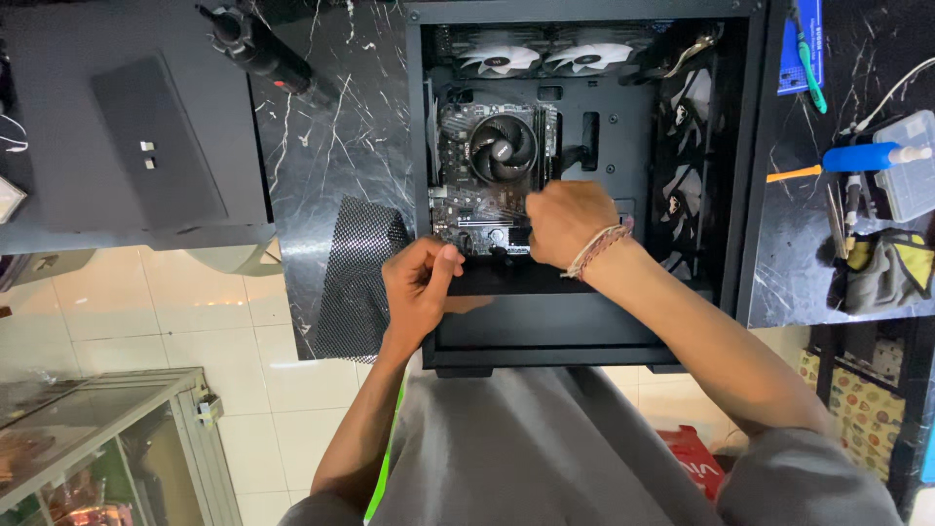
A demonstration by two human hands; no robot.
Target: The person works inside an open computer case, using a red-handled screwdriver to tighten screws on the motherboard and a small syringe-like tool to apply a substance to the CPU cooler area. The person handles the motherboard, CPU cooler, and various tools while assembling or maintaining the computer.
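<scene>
An open black computer case [740,175] lies flat on a black marble table. Inside it sit a motherboard [458,209] with a round black cooler fan [502,146], two white fans [545,56] along the far wall and more fans [682,146] down the right side. My right hand [565,222], with a braided wristband, is closed low over the motherboard's near edge; what its fingers grip is hidden. My left hand [419,287] rests at the case's near-left corner, fingers curled against the black shroud [545,321] and the case edge.
A black mesh dust filter [355,278] lies left of the case. A black side panel [146,136] and a dark cylindrical tool [258,49] are at the far left. Screwdrivers, a blue tool [862,156], a clear parts box [911,161] and a cloth [886,273] lie at right. A glass cabinet [97,438] stands on the floor.
</scene>
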